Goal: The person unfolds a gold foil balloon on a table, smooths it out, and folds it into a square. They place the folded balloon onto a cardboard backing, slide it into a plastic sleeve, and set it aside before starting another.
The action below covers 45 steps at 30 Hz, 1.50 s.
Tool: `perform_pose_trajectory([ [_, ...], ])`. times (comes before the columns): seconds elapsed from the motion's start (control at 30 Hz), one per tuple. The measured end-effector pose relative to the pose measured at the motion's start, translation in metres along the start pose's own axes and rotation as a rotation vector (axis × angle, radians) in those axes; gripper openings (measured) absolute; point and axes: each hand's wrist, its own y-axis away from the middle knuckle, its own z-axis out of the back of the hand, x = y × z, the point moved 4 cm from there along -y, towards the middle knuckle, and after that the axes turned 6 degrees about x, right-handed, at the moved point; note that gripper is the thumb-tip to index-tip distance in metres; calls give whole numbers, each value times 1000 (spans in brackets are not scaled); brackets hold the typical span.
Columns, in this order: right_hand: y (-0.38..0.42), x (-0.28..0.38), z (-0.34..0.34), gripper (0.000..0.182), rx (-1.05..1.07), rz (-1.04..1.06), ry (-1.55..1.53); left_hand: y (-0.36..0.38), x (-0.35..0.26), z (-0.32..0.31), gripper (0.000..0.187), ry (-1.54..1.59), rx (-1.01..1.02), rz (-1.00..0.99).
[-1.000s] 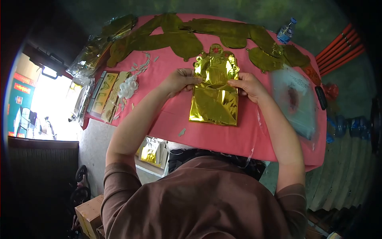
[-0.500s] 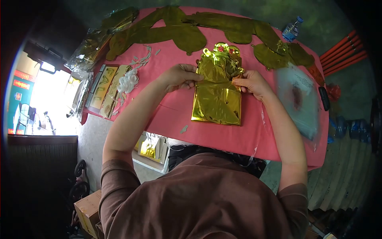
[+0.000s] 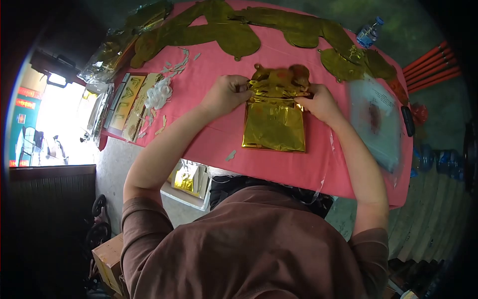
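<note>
A gold foil balloon (image 3: pixel 275 124) lies partly folded on the pink cloth in front of me. Its lower part is a flat rectangle; the crumpled upper end, with rounded lobes and a reddish mark, is bent over. My left hand (image 3: pixel 228 94) pinches the fold at its left edge, thumb against fingers. On the opposite edge, my right hand (image 3: pixel 319 103) grips the foil the same way, its fingers partly hidden. Along the far side of the table, more flat gold foil balloons (image 3: pixel 239 40) are spread out.
To the left are a white ribbon bundle (image 3: pixel 159 95), printed cards (image 3: pixel 127 104) and paper scraps. Clear plastic bags (image 3: pixel 374 119) lie at the right, below a water bottle (image 3: pixel 369 33). A white box (image 3: pixel 186 192) stands beneath the near table edge (image 3: pixel 249 174).
The balloon's upper end has come down toward me and now folds over the flat part. Both hands have moved slightly with it, keeping their hold on the edges.
</note>
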Motion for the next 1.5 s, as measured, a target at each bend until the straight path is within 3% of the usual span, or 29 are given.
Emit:
perform_pose_trajectory([
  [0.03, 4, 4, -1, 9, -106, 203, 19, 2, 0, -2, 11, 5, 2, 5],
  [0.07, 5, 1, 1, 9, -102, 194, 17, 4, -6, -2, 7, -56, -65, -142],
  [0.1, 8, 6, 3, 12, -80, 338, 255, 8, -13, -2, 6, -116, -132, -290],
  [0.13, 12, 10, 1, 16, -56, 481, 494, 8, -11, -2, 6, -111, -128, -286],
  [0.2, 22, 16, -4, 16, -71, 519, 627, 13, -19, -4, 15, -423, -140, -523],
  [0.33, 31, 29, -13, 16, -113, 688, 1009, 19, -27, -7, 27, -753, -31, -572],
  [0.43, 32, 33, -17, 12, -99, 755, 1115, 20, -34, -7, 33, -858, 10, -599],
  [0.5, 32, 33, -18, 11, -84, 759, 1133, 26, -48, -5, 37, -804, -28, -744],
  [0.7, 32, 33, -22, 8, -59, 765, 1187, 47, -48, -11, 38, -552, 209, -719],
  [0.83, 33, 32, -23, 13, 45, 710, 1278, 48, -45, -12, 45, -550, 226, -701],
  [0.97, 45, 38, -16, 23, 58, 739, 1244, 50, -44, -12, 39, -520, 249, -679],
  [1.03, 52, 33, -13, 33, 104, 653, 1293, 51, -45, -14, 37, -515, 257, -681],
  [1.17, 63, 26, -2, 39, 88, 668, 1174, 54, -43, -15, 45, -522, 273, -634],
  [1.27, 67, 23, 0, 44, 100, 560, 1108, 56, -40, -16, 52, -524, 295, -580],
  [1.37, 64, 20, 9, 40, 120, 468, 939, 57, -41, -17, 55, -537, 314, -568],
  [1.43, 52, 14, 22, 32, 161, 280, 500, 57, -41, -16, 55, -555, 319, -557],
  [1.5, 46, 19, 24, 29, 68, 183, 363, 57, -41, -17, 55, -575, 326, -591],
])
